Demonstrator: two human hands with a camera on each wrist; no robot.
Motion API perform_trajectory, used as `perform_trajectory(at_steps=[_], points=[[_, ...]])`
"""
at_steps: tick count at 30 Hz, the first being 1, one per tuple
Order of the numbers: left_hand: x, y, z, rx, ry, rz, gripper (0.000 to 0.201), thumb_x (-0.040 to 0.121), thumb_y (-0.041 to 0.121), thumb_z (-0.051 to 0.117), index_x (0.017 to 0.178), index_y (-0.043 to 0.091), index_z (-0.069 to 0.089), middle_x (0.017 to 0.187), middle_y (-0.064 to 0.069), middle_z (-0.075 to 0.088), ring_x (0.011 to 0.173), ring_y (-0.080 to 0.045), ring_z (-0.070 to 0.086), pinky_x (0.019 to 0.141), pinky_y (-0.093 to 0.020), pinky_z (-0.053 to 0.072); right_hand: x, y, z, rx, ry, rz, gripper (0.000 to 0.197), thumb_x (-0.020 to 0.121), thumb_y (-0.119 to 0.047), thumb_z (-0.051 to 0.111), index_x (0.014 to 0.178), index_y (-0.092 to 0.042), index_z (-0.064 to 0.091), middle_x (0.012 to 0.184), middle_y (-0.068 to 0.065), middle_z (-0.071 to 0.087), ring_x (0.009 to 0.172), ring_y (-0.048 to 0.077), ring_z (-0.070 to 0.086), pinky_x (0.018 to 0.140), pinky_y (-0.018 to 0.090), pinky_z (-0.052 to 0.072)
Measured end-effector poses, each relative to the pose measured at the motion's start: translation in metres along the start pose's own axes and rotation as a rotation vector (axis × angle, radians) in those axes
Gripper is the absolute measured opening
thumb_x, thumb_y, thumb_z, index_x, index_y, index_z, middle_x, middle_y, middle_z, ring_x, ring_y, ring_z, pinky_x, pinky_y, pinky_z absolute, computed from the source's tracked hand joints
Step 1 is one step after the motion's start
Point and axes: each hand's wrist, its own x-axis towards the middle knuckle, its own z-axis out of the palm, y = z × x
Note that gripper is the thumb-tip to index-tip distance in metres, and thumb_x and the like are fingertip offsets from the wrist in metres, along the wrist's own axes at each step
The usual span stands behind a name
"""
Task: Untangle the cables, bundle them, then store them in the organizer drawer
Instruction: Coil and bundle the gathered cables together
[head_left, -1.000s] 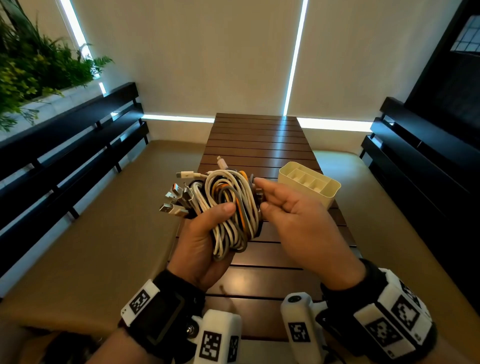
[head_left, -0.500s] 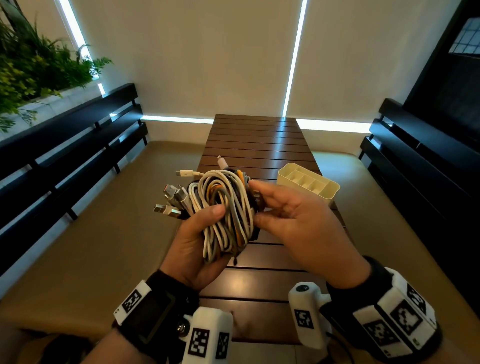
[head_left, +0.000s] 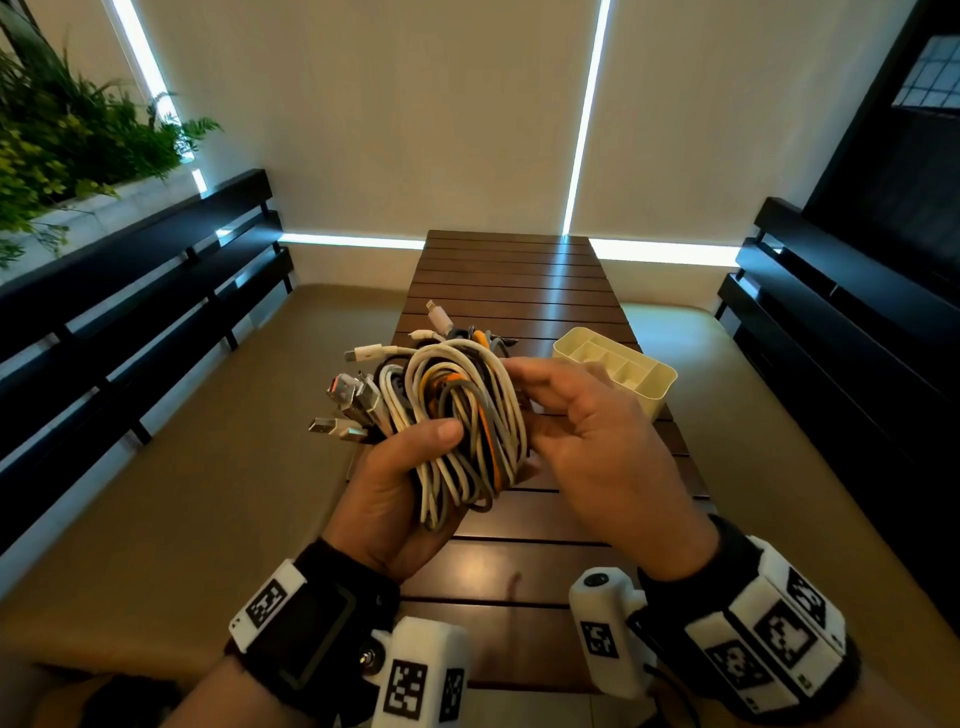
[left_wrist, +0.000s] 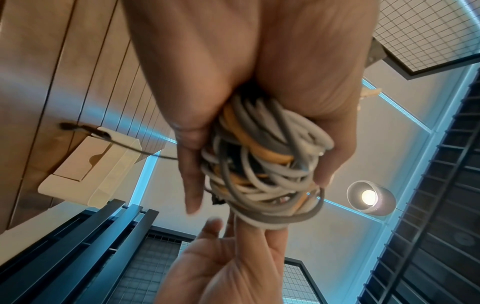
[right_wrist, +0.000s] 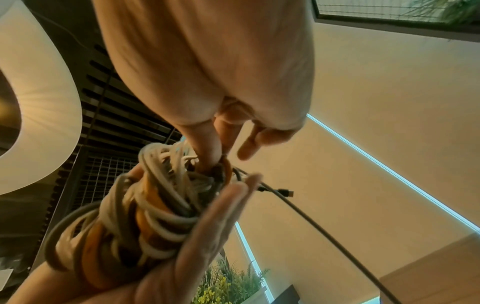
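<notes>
organizer drawer (head_left: 652, 388): contents unclear | left grip (head_left: 395, 499): clutching cable bundle (head_left: 462, 415) | right grip (head_left: 587, 441): fingers pinching bundle's edge

Dim room; bright slits around blinds (head_left: 467, 104), glare on table (head_left: 519, 280), wide-angle warping.

Long dark wooden slatted bench (head_left: 511, 280) running away toward the pale blinds, glossy with reflected light, carrying a cream plastic organizer (head_left: 655, 391) with divided compartments on its right side near the edge, a thin dark cable end (left_wrist: 78, 128) lying beside it.
</notes>
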Motion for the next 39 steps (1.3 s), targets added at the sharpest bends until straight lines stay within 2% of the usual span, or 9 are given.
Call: perform_trajectory(at_steps=[5,8,12,18,24,28,32,36,39], points=[[-0.001,0.001,-0.006,-0.001,-0.021,-0.052,0.077,0.065,0.029,0.088,0.128,-0.001,0.055,0.123,-0.033,0.053,0.096,-0.036,0.065,0.076,-0.045,0.058,0.003,0.001,-0.005,0.283,0.016,0.099,0.045,0.077,-0.022,0.075,0.118,-0.027,0.057,0.108,-0.011,0.072,0.098,0.007,0.069,0.085,0.03,0.058],[-0.001,0.001,-0.008,0.013,-0.055,-0.04,0.055,0.069,0.031,0.085,0.115,0.007,0.069,0.108,-0.02,0.069,0.09,-0.028,0.069,0.074,-0.038,0.059,0.003,0.001,-0.005,0.368,0.044,0.107,0.038,0.067,-0.027,0.076,0.098,-0.017,0.057,0.098,-0.002,0.069,0.082,0.012,0.069,0.072,0.026,0.058],[-0.001,0.003,-0.008,0.013,-0.093,-0.025,0.038,0.076,0.033,0.079,0.11,0.016,0.074,0.103,-0.007,0.075,0.09,-0.02,0.071,0.077,-0.035,0.057,0.003,0.002,-0.002,0.21,0.091,0.009,0.025,0.072,-0.034,0.074,0.085,-0.015,0.065,0.092,-0.002,0.054,0.078,0.011,0.058,0.071,0.021,0.055],[-0.005,-0.001,-0.01,-0.082,-0.116,-0.048,0.056,0.063,0.027,0.09,0.112,0.009,0.072,0.106,-0.016,0.072,0.096,-0.032,0.071,0.08,-0.051,0.058,-0.002,0.002,0.001,0.097,0.144,-0.08,0.023,0.08,-0.038,0.067,0.086,-0.016,0.073,0.085,-0.006,0.055,0.076,0.01,0.055,0.068,0.015,0.049],[-0.007,0.0,-0.009,-0.142,-0.201,-0.081,0.046,0.088,0.019,0.068,0.13,0.001,0.06,0.122,-0.023,0.067,0.114,-0.039,0.064,0.095,-0.059,0.051,-0.005,-0.001,-0.004,0.102,0.017,-0.104,0.008,0.089,-0.006,0.069,0.092,-0.006,0.076,0.09,-0.002,0.062,0.085,0.013,0.062,0.072,0.017,0.052],[-0.008,0.0,-0.009,-0.131,-0.207,-0.066,0.05,0.087,0.022,0.069,0.132,0.002,0.059,0.128,-0.021,0.065,0.117,-0.038,0.063,0.093,-0.059,0.051,-0.002,-0.002,-0.01,0.036,-0.055,-0.079,0.017,0.088,-0.006,0.07,0.103,-0.01,0.077,0.095,-0.006,0.071,0.092,0.005,0.066,0.079,0.012,0.051],[-0.009,0.0,-0.009,-0.117,-0.18,-0.065,0.058,0.078,0.018,0.079,0.131,0.003,0.06,0.126,-0.024,0.065,0.113,-0.039,0.065,0.085,-0.057,0.055,-0.002,0.0,-0.005,0.101,0.003,0.047,0.009,0.085,-0.003,0.072,0.09,-0.01,0.074,0.09,-0.006,0.073,0.084,0.004,0.07,0.075,0.019,0.057],[-0.008,0.001,-0.005,0.038,-0.086,-0.081,0.072,0.062,0.024,0.089,0.125,0.001,0.063,0.116,-0.025,0.067,0.102,-0.038,0.068,0.08,-0.056,0.055,-0.002,-0.003,0.003,-0.119,0.108,0.093,0.029,0.084,-0.014,0.076,0.074,-0.033,0.055,0.068,-0.013,0.057,0.069,-0.005,0.058,0.059,0.009,0.046],[-0.008,0.003,-0.005,0.058,0.006,-0.051,0.083,0.058,0.026,0.092,0.128,-0.003,0.059,0.115,-0.029,0.063,0.091,-0.036,0.07,0.07,-0.049,0.058,-0.002,-0.004,0.006,-0.199,0.193,0.139,0.029,0.077,-0.036,0.072,0.071,-0.027,0.045,0.067,-0.007,0.049,0.065,-0.001,0.047,0.061,0.016,0.044]])
